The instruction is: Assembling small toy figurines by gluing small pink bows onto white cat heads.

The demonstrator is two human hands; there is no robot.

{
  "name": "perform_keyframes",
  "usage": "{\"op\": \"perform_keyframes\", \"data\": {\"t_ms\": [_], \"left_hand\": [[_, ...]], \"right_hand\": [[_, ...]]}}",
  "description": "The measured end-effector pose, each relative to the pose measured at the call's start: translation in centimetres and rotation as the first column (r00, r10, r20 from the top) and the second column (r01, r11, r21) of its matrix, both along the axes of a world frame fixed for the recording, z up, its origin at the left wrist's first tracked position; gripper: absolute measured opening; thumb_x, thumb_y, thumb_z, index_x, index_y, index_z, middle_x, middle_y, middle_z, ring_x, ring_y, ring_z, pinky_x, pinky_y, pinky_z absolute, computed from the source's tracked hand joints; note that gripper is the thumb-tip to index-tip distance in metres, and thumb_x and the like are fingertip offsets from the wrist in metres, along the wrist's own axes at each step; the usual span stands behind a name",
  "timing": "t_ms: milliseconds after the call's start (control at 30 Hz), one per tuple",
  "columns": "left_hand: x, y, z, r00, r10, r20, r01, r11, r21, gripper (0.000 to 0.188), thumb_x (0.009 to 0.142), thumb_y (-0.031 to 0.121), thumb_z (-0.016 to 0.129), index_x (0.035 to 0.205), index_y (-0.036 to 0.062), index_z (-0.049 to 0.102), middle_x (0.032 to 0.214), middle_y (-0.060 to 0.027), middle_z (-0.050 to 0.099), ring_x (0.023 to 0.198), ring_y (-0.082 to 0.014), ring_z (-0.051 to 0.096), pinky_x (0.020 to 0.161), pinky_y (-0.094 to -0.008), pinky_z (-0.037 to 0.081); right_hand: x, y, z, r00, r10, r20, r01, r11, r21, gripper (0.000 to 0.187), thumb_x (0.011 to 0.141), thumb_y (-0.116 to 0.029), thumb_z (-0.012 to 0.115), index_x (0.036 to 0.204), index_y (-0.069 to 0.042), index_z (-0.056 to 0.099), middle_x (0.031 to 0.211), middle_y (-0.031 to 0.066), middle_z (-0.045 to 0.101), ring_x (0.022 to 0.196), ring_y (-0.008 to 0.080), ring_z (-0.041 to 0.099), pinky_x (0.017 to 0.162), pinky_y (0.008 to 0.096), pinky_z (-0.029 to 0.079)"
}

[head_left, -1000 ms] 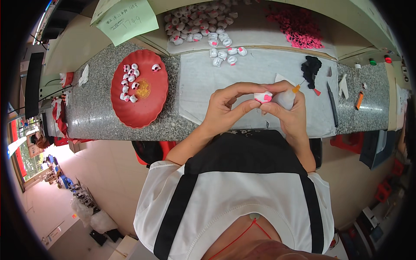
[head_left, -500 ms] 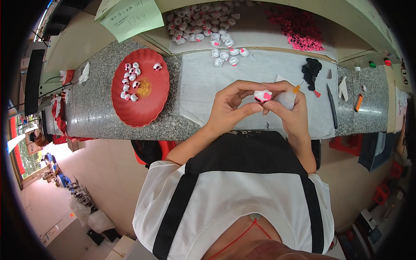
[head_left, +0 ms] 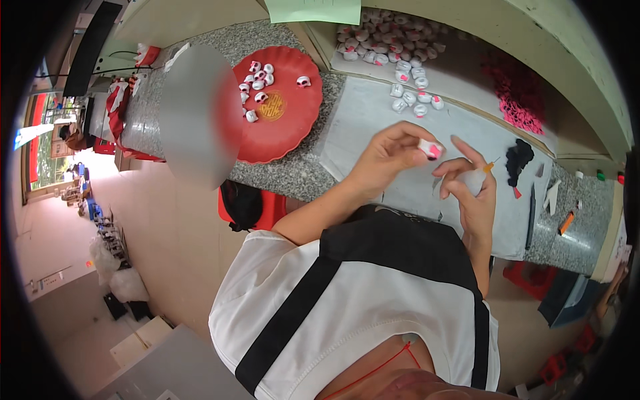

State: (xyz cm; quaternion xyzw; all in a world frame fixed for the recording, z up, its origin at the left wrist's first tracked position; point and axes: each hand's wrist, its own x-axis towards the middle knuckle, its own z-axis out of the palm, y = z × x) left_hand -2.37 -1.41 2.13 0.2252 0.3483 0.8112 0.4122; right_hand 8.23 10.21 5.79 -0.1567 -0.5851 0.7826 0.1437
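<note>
Above the white paper (head_left: 373, 123), my left hand (head_left: 390, 157) pinches a small white moulded piece with a pink patch (head_left: 429, 149) between thumb and fingertips. My right hand (head_left: 475, 200), just to its right, has a translucent squeeze bottle (head_left: 474, 180) with an orange needle tip in its curled fingers. The right index finger is stretched out toward the white piece, apart from it. Several similar white pieces (head_left: 422, 109) with pink patches lie at the paper's far edge. More white and pink pieces (head_left: 259, 85) rest on a red scalloped plate (head_left: 293, 143) at left.
A big pile of white pieces (head_left: 387, 43) and a heap of pink bits (head_left: 523, 113) fill the shelf behind. At right lie a black crumpled cloth (head_left: 518, 160), a dark pen-like tool (head_left: 531, 220) and an orange cutter (head_left: 567, 223). A grey blur (head_left: 197, 120) hides the plate's left side.
My hands have moved apart; the left alone now holds the white piece, and the right index finger has straightened off it. The view has turned, shifting the plate and shelf rightward.
</note>
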Motion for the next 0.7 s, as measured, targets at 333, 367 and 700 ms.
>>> {"op": "perform_keyframes", "data": {"t_ms": [333, 367, 700], "left_hand": [[-2.3, -3.2, -0.1, 0.973, 0.076, 0.217, -0.090, 0.994, 0.058, 0.023, 0.076, 0.007, 0.052, 0.098, 0.0069, 0.045, 0.095, -0.0160, 0.053, 0.087, -0.0203, 0.052, 0.078, -0.0306, 0.040], [-2.1, -2.9, 0.1, 0.972, 0.067, 0.223, -0.083, 0.995, 0.063, 0.023, 0.076, 0.007, 0.052, 0.098, 0.0069, 0.045, 0.095, -0.0160, 0.053, 0.087, -0.0203, 0.052, 0.078, -0.0306, 0.040], [-0.4, -0.5, 1.2, 0.991, 0.107, 0.085, -0.104, 0.994, -0.032, 0.025, 0.073, 0.000, 0.054, 0.097, 0.0016, 0.046, 0.096, -0.0118, 0.052, 0.088, -0.0155, 0.051, 0.076, -0.0280, 0.042]], "right_hand": [[2.3, 4.9, -5.0, 0.943, -0.298, 0.147, 0.023, 0.501, 0.865, 0.022, 0.066, -0.003, 0.056, 0.087, -0.002, 0.052, 0.081, 0.0091, 0.050, 0.076, 0.0209, 0.050, 0.064, 0.0277, 0.040], [2.9, 5.1, -5.8, 0.891, -0.397, 0.222, -0.052, 0.397, 0.916, 0.018, 0.067, -0.004, 0.056, 0.084, -0.002, 0.052, 0.082, 0.0100, 0.050, 0.079, 0.0248, 0.051, 0.067, 0.0292, 0.039], [0.7, 2.0, -2.6, 0.934, -0.358, -0.015, 0.293, 0.739, 0.607, 0.011, 0.067, 0.003, 0.057, 0.078, 0.000, 0.055, 0.069, 0.0008, 0.050, 0.063, 0.0079, 0.045, 0.057, 0.0176, 0.035]]}}
